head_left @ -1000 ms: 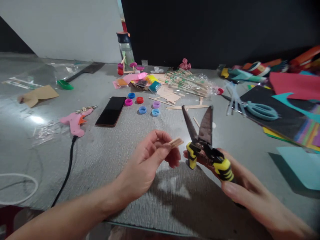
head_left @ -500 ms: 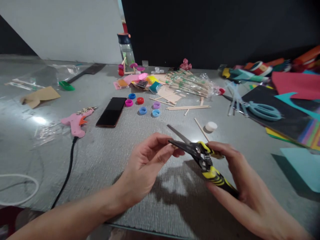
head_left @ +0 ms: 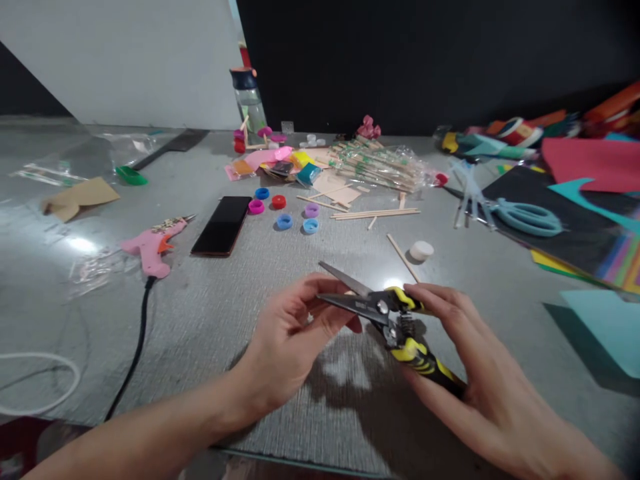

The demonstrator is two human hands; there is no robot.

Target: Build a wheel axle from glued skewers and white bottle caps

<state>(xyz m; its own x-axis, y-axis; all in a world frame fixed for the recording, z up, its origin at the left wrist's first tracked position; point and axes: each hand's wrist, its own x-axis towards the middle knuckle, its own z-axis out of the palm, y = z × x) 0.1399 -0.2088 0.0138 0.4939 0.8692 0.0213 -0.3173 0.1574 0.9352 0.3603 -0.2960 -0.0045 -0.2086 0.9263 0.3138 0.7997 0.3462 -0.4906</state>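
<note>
My right hand point(head_left: 480, 367) is wrapped round the yellow-and-black handles of spring-loaded snips point(head_left: 360, 305), whose blades stand apart and point left. In front of the blades' tips, my left hand point(head_left: 295, 333) is closed in a pinch, thumb against fingers. The lower blade crosses before these fingers and hides what they hold, if anything. Just beyond the snips lie a thin wooden stick point(head_left: 403, 257) and a white bottle cap point(head_left: 421, 251).
A pink glue gun point(head_left: 153, 247) with a black cord and a phone point(head_left: 223, 225) lie left. Several coloured caps point(head_left: 285, 222), wooden sticks point(head_left: 375, 214) and a bag of sticks point(head_left: 380, 165) fill the middle. Blue-handled scissors point(head_left: 527, 218) rest on black paper at right.
The snips and my right hand have shifted left, so the blades now reach further across my left fingers. My left hand has stayed almost in place.
</note>
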